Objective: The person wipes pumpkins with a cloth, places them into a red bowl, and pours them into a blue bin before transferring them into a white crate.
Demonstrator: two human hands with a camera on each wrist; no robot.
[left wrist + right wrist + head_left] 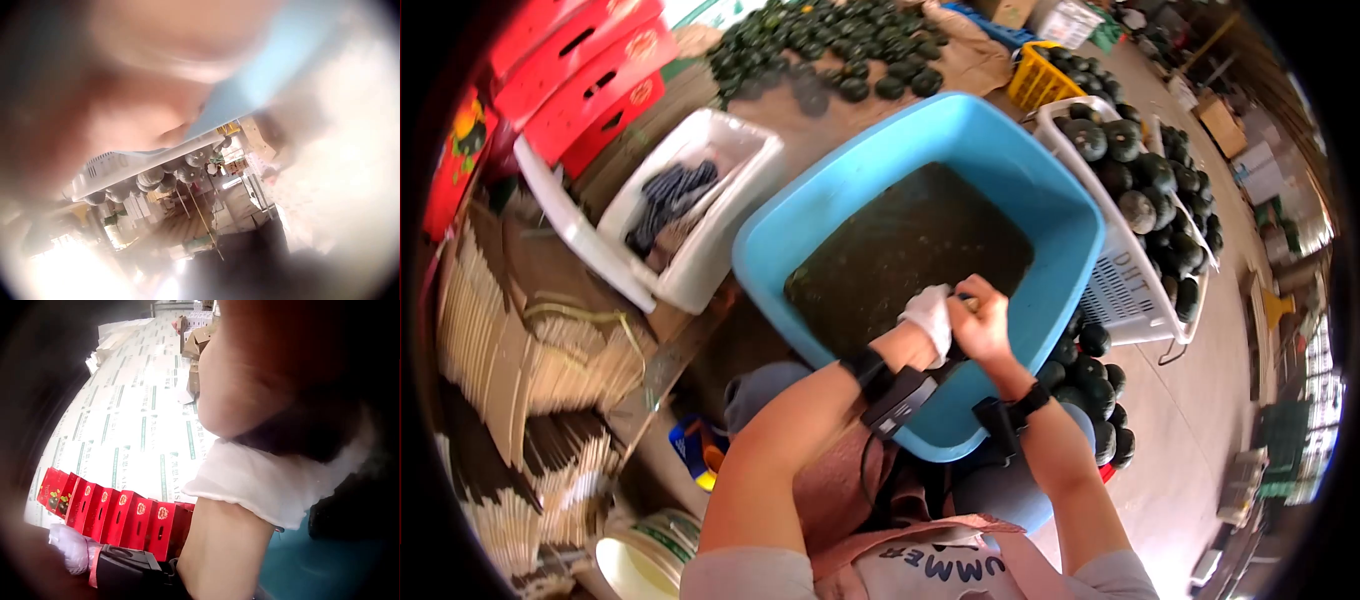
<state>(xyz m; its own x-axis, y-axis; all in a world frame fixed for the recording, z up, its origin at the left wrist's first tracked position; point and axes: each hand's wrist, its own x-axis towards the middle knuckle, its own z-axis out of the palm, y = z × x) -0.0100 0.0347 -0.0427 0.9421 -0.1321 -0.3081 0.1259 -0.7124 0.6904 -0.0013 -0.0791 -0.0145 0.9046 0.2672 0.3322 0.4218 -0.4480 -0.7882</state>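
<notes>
In the head view, my left hand (pixel 928 322) is covered by a white cloth or glove (pixel 937 312), its fingers mostly hidden. Beside it, my bare right hand (pixel 982 318) has its fingers curled round a small dark and yellowish thing (pixel 971 303), too small to identify. Both hands are over the near part of a blue tub (pixel 800 215) with murky water (pixel 910 240). The right wrist view shows the white covering (pixel 256 481) touching a dark shape (pixel 294 428) below the right hand (pixel 250 375). Blurred skin fills the upper left wrist view.
A white crate (pixel 1125 285) of dark green squashes (pixel 1155 175) stands right of the tub; more squashes (pixel 830 45) lie beyond. At left are a white foam box (pixel 745 150) with cloths, red boxes (pixel 580 65) and stacked cardboard (pixel 490 330). A bucket (pixel 640 560) is lower left.
</notes>
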